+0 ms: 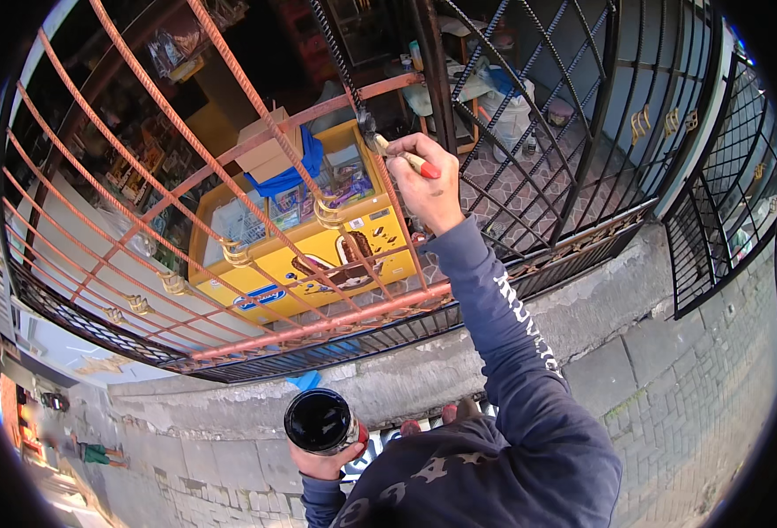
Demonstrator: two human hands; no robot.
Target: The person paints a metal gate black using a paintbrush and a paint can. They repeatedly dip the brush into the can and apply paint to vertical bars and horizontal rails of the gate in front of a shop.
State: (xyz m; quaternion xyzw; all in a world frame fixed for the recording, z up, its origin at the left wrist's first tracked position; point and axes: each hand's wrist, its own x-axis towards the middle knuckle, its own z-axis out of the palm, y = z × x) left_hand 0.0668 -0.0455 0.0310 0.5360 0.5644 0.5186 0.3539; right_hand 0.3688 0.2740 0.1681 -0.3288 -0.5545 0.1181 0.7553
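Note:
My right hand (423, 180) is closed round a paintbrush (423, 165) with a pale and red handle, its dark bristles against an upright bar (363, 118) of the metal grille. That bar is black above the brush and salmon-red below it. The grille's left part (148, 214) is mostly salmon-red with gold ornaments, while the lattice on the right (547, 106) is black. Low in the view, my left hand (313, 459) holds an open can of glossy black paint (318, 421).
Behind the bars stand a yellow chest freezer (281, 297) with a cardboard box (263, 154) and a white bucket (510, 123). Below the grille runs a concrete ledge (573, 299) beside a paved sidewalk (652, 422). A blue scrap (305, 378) lies there. At far left a distant person (98, 453) is on the pavement.

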